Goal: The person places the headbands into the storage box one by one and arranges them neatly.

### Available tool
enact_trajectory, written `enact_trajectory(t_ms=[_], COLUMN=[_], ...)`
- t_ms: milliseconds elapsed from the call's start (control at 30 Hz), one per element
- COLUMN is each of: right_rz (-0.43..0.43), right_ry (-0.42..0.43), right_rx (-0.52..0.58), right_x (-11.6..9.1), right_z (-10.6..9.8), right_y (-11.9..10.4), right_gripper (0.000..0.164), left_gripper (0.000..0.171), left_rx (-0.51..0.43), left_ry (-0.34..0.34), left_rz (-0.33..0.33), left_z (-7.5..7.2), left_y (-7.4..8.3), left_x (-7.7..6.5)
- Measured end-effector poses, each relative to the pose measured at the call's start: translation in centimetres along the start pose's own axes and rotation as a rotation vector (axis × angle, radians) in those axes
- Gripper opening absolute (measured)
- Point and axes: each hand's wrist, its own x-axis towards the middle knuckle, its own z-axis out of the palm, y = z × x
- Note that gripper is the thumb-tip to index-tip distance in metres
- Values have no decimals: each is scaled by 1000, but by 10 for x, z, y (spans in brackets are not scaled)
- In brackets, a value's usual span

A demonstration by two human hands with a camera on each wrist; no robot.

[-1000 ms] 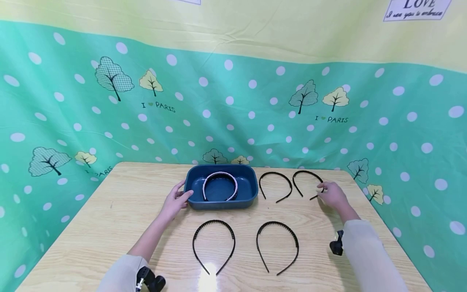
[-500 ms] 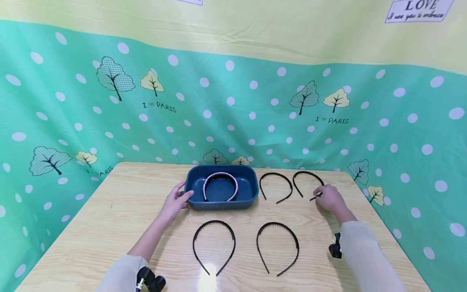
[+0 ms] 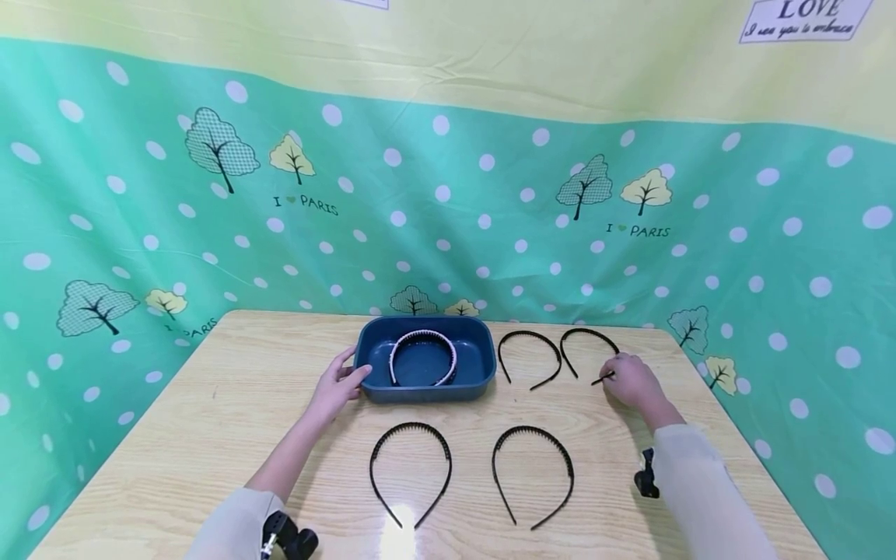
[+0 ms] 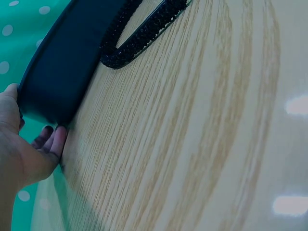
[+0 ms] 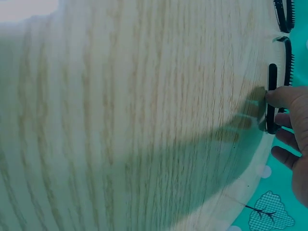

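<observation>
My left hand [image 3: 339, 386] grips the left end of a blue plastic bin [image 3: 427, 394], thumb over the rim and fingers lower down the wall. Inside the bin lies a pale headband [image 3: 453, 359] with dark teeth. At the back right, my right hand [image 3: 633, 379] pinches one arm of a black toothed headband [image 3: 588, 330] between thumb and fingers. In the right wrist view that arm of the headband [image 5: 272, 74] crosses under the thumb, while the lower fingers of the right hand [image 5: 296, 127] spread apart. The hand hides part of the held arm.
Another black headband [image 3: 528, 333] lies between the bin and the right hand. Two more, a left headband [image 3: 411, 425] and a right headband [image 3: 532, 428], lie nearer the front of the wooden table [image 3: 210, 435]. A green patterned cloth [image 3: 448, 257] hangs behind the table.
My right hand has moved slightly left and pinches the headband's arm more fully; that headband has shifted a little left. The left hand and bin have stayed put.
</observation>
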Motion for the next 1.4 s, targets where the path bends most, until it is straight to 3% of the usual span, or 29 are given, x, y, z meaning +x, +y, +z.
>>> enact_trajectory(t_ms=[367,800,1000,1167,1400], right_rz=[-81,-60,-44,-19,-9], right_ry=[-58,-80,-71,-61,-52], right_rx=[-60,87,104,124,151], right_x=[2,3,0,-4,-9], right_z=[-3,-2,-6,-11,-19], right_y=[-9,-10,-9,-10,-11], right_gripper=[13,14,17,20,21], left_gripper=[63,65,62,63,65], left_rx=[-19,-1,-25,-1,2], left_ry=[-19,-8,-25,-7,3], left_rz=[-22,18,-6,17,18], left_z=[-1,0,0,0,0], left_y=[2,5,19,5,0], left_x=[1,-1,-9,0,0])
